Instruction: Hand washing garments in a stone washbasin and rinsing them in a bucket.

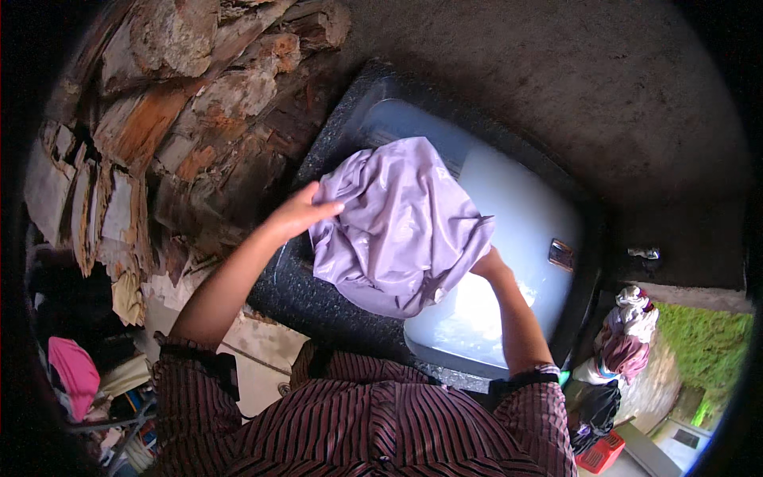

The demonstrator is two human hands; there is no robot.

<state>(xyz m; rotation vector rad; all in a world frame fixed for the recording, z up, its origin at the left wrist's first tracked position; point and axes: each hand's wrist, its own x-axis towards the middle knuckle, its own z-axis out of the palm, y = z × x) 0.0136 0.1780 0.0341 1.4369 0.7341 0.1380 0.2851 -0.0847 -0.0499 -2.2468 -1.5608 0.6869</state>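
A shiny lilac cloth (397,226), wet-looking and crumpled, hangs spread between my two hands. My left hand (306,211) has its thumb over the cloth's left edge, with the other fingers partly tucked behind the folds. My right hand (491,264) is at the lower right edge, and the cloth hides most of its fingers, which appear closed on it. Below the cloth lies a black speckled basin (306,298) with a pale bluish, glossy surface inside that looks like cloudy water. The cloth covers the basin's left part.
Rough split wood (151,119) is stacked at the left. A small rectangular metal fitting (561,254) sits at the basin's right side, and a silvery tap-like piece (644,253) lies beyond. Piled clothes (624,342) and a red plastic crate (602,453) stand at the lower right.
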